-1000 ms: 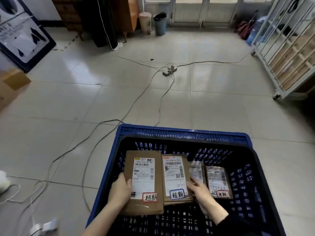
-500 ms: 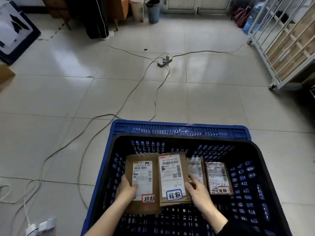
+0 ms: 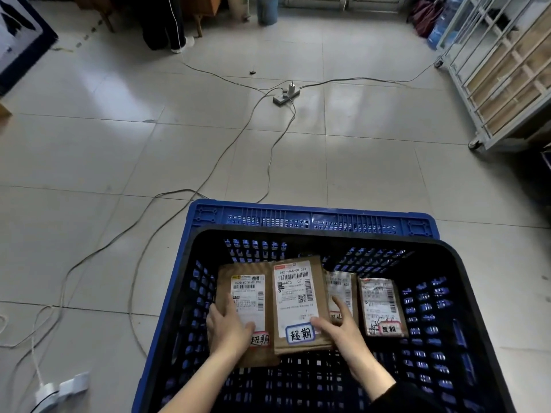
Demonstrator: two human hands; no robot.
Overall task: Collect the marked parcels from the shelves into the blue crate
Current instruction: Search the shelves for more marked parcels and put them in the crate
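Note:
The blue crate (image 3: 313, 222) stands on the floor in front of me with several brown parcels inside. My left hand (image 3: 228, 329) grips the left parcel (image 3: 238, 278) at its left edge, thumb on its white label by a red-framed mark. My right hand (image 3: 343, 332) holds the middle parcel (image 3: 295, 293) at its right edge, thumb beside its blue-framed mark. The middle parcel overlaps the left one. My right forefinger lies over a third parcel (image 3: 340, 286), mostly hidden. A fourth parcel (image 3: 381, 305) with a red-framed mark lies flat to the right.
Cables run across the tiled floor to a power strip (image 3: 284, 95), and another plug block (image 3: 59, 391) lies at the lower left. A wheeled metal shelf rack (image 3: 504, 84) stands at the right. A person's legs (image 3: 162, 25), furniture and bins are at the back.
Both hands have lowered the two parcels deeper into the crate, and the view has tilted downward. The grips look the same.

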